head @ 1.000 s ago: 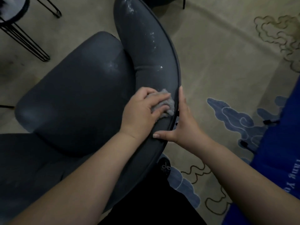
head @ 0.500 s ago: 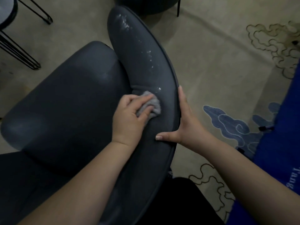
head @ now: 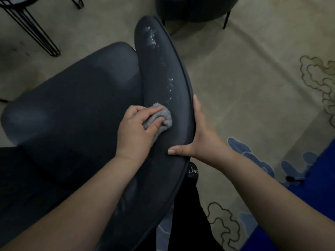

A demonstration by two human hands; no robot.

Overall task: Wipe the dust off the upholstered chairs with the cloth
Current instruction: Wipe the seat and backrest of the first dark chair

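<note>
wiping goes well if the left hand (head: 135, 132), fingers curled on the crumpled grey cloth (head: 162, 117), pushes ahead to the white dust specks (head: 170, 86); the right hand (head: 196, 136), flat and apart, steadies the dark upholstered chair's curved backrest (head: 159, 69).

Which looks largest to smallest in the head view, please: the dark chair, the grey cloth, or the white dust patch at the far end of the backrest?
1. Dark chair, by far the largest.
2. Grey cloth, bunched in the left hand.
3. Dust patch; it lies farther away, so its rank below the cloth is unsure.
</note>
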